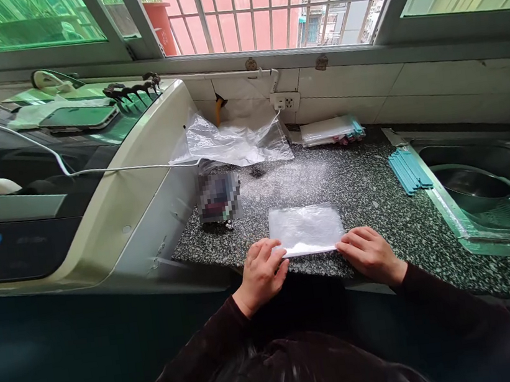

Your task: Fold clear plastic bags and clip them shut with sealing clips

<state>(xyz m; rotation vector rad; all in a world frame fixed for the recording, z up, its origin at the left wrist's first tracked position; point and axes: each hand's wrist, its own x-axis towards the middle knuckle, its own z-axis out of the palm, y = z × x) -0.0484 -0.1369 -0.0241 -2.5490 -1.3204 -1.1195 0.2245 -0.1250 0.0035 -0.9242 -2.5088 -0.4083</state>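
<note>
Flat on the speckled counter, near its front edge, lies a neat rectangle of clear plastic bags (307, 227). Its near edge looks white and slightly thick; how many layers it has, I cannot tell. My left hand (264, 272) is at the near left corner, thumb and fingers closed on it. At the near right corner my right hand (370, 254) pinches the edge in the same way, thumb mostly hidden. Behind the rectangle, a crumpled clear plastic bag (239, 140) rests against the wall. A pile of flat packets (332, 131) with turquoise ends lies to its right.
Turquoise strips (409, 170) lie beside the sink (465, 232), which holds a pan (473, 186). A blurred-out object (219, 199) stands on the counter's left. The washing machine (142, 187) borders the counter, with a white cable (130, 167) running across to the wall socket (285, 102).
</note>
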